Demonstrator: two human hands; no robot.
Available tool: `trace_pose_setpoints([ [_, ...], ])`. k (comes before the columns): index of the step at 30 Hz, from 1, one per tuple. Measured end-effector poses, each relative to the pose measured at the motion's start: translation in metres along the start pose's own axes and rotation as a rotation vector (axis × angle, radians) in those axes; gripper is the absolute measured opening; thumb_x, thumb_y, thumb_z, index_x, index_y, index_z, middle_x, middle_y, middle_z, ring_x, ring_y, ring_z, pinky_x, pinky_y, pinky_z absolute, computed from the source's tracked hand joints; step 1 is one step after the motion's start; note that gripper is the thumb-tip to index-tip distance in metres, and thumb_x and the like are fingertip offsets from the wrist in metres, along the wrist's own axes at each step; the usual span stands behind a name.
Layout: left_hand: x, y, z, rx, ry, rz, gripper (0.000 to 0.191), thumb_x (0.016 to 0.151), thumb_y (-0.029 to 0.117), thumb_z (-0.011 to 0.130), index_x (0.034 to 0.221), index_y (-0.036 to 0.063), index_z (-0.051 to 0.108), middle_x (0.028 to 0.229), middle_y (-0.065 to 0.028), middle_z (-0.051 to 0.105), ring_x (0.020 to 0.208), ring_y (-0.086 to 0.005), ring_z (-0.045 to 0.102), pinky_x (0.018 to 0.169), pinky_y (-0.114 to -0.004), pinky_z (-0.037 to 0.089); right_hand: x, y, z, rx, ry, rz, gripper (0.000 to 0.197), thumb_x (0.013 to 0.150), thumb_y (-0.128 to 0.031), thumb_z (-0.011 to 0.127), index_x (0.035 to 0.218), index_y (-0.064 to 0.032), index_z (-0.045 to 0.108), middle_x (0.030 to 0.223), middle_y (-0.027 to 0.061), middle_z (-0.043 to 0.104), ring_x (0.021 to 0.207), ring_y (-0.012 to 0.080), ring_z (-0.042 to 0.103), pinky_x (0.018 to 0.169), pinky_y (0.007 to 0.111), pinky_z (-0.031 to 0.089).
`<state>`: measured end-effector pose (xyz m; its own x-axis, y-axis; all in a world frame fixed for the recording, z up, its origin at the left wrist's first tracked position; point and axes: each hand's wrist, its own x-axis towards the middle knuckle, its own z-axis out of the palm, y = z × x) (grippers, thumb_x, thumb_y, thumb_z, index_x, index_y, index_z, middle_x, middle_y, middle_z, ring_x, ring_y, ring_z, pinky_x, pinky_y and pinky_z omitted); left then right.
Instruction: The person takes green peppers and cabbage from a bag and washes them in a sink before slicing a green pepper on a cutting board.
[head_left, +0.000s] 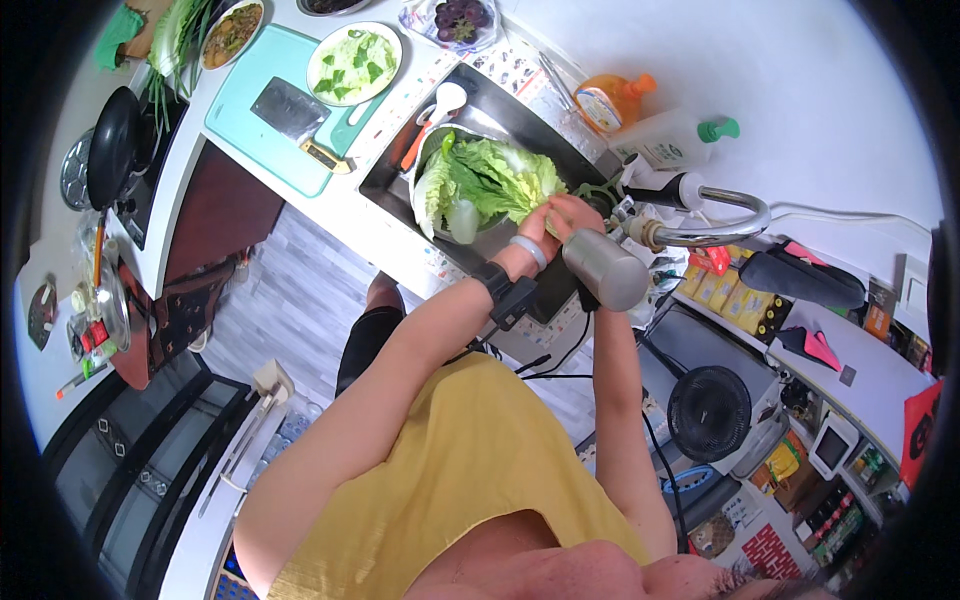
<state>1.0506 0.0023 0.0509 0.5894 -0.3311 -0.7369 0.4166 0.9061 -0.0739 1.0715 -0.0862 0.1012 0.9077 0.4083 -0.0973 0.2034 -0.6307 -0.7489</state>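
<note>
Leafy green lettuce (510, 176) fills a colander (418, 187) in the steel sink (390, 169), with a green pepper (448, 144) at its upper left. At the lettuce's lower right edge, my left hand (538, 227), wearing a pale bracelet, holds a leaf's pale base. My right hand (577, 215) meets it there, fingers closed around the same part; the faucet's cylindrical filter (606, 270) partly hides this hand and wrist. A white ladle (451, 97) and an orange-handled tool (414, 150) lie beside the colander.
Left of the sink, a cleaver (291, 110) rests on a green cutting board (244, 90), beside a plate of cut greens (355, 64). Orange (611, 103) and white (664, 141) bottles stand behind the sink. The curved metal faucet (739, 217) reaches in from the right. A black wok (114, 148) is far left.
</note>
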Motion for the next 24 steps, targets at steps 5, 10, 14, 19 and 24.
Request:
trace_pose_setpoints([
  [5,0.014,-0.003,-0.006,-0.038,-0.01,-0.118,0.029,0.082,0.029,0.041,0.103,0.0095,0.044,0.105,-0.0122,0.047,0.098,-0.0269,0.045,0.085,-0.042,0.037,-0.009,0.004,-0.011,0.02,-0.067,0.111,0.04,0.073,-0.019,0.056,0.109,-0.003,0.047,0.109,0.0129,0.049,0.096,0.021,0.051,0.082,0.028,0.039],
  [10,0.009,0.007,-0.002,-0.216,-0.071,-0.142,0.025,0.078,0.014,0.043,0.097,-0.0007,0.047,0.087,-0.0137,0.054,0.08,-0.0277,0.054,0.074,-0.04,0.044,-0.019,-0.033,-0.037,0.632,0.043,0.241,0.044,0.074,-0.024,0.055,0.111,-0.0016,0.045,0.109,0.0127,0.05,0.097,0.0206,0.05,0.082,0.028,0.039],
  [14,0.01,0.0,-0.001,-0.183,0.037,-0.057,0.026,0.076,0.011,0.045,0.098,-0.0028,0.047,0.088,-0.0148,0.055,0.081,-0.0289,0.054,0.074,-0.041,0.045,-0.021,-0.063,-0.073,1.081,0.102,0.268,0.045,0.077,-0.027,0.051,0.112,0.0002,0.044,0.112,0.0128,0.046,0.101,0.021,0.047,0.084,0.029,0.039],
  [19,0.004,-0.01,0.0,-0.098,0.162,0.02,0.027,0.078,0.015,0.045,0.101,0.0016,0.047,0.096,-0.0162,0.054,0.087,-0.0323,0.052,0.08,-0.047,0.039,-0.018,-0.075,-0.083,1.215,0.143,-0.002,0.047,0.073,-0.026,0.056,0.112,-0.0022,0.045,0.121,0.0152,0.037,0.106,0.0264,0.042,0.083,0.036,0.041],
  [24,0.002,-0.011,-0.007,-0.086,0.118,0.007,0.026,0.077,0.014,0.046,0.101,0.0025,0.047,0.095,-0.0146,0.054,0.085,-0.0313,0.053,0.078,-0.046,0.041,-0.024,-0.074,-0.089,0.889,0.075,-0.063,0.042,0.073,-0.015,0.056,0.113,-0.0026,0.045,0.123,0.0156,0.034,0.111,0.0289,0.039,0.084,0.038,0.042],
])
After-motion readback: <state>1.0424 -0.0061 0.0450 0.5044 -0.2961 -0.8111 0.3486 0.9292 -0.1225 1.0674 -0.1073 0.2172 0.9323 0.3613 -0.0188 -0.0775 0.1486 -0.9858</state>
